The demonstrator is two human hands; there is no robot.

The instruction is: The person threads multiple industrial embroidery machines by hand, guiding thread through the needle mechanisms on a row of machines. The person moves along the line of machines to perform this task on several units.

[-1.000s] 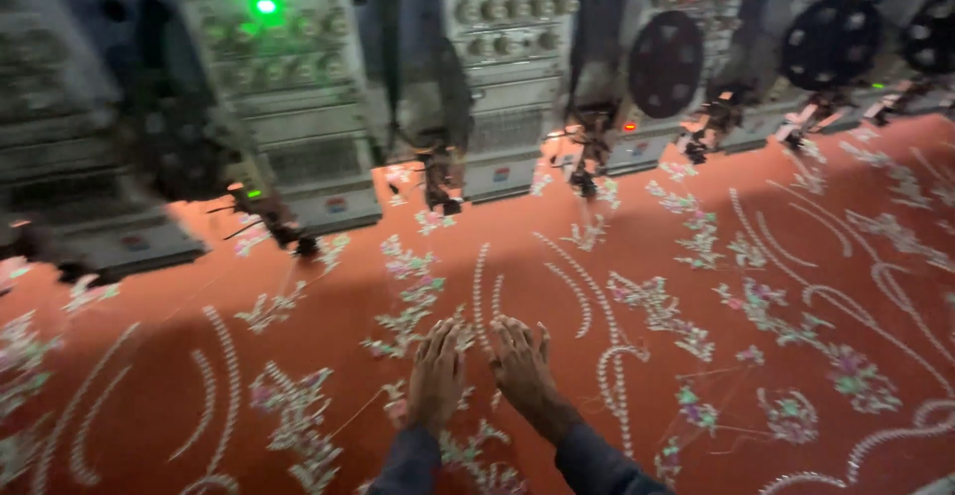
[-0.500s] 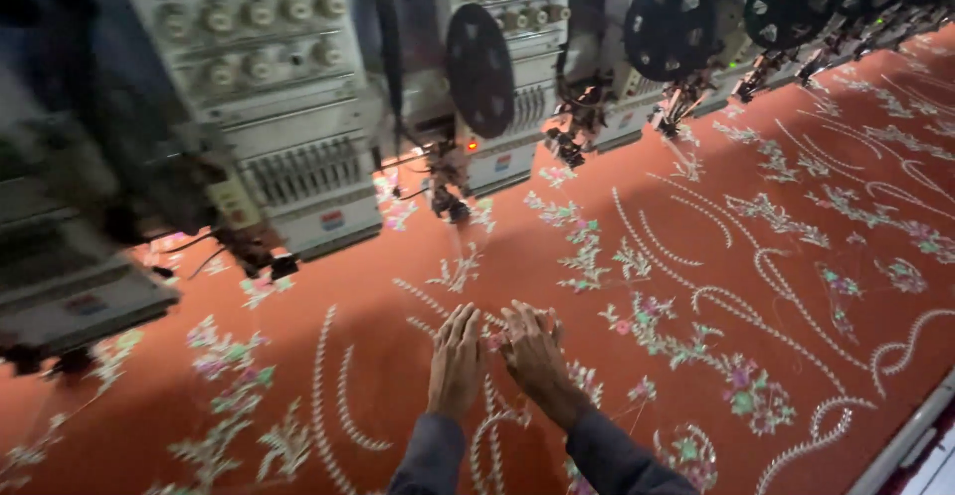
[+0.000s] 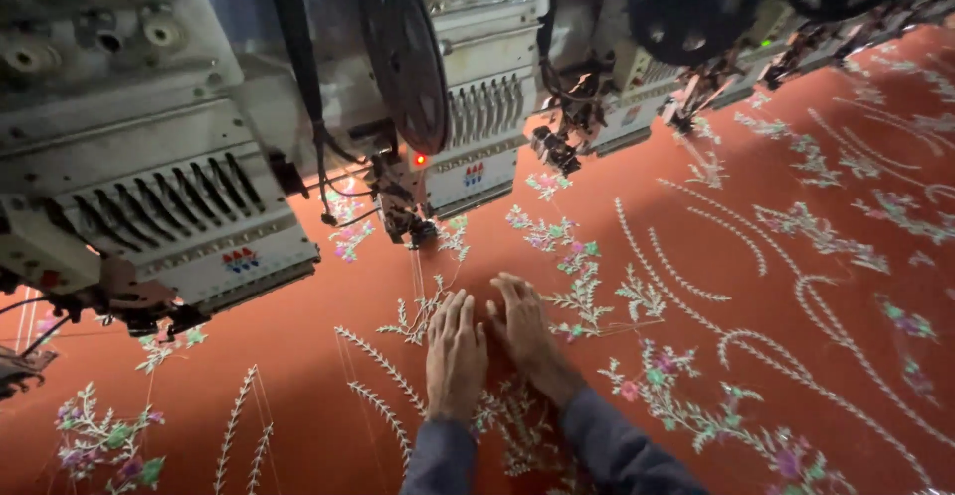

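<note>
We see the left hand (image 3: pixel 456 356) and right hand (image 3: pixel 525 328) lying flat, fingers spread, gripping nothing, side by side on the orange embroidered cloth (image 3: pixel 756 286), just below the embroidery head with the red light (image 3: pixel 453 107). White floral stitching (image 3: pixel 572 301) lies beside the right hand.

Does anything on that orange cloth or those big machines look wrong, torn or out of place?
Nothing stands out. The orange fabric lies flat under the embroidery heads, with no tear or bunching visible. The left hand and right hand rest flat on it, side by side.
</note>
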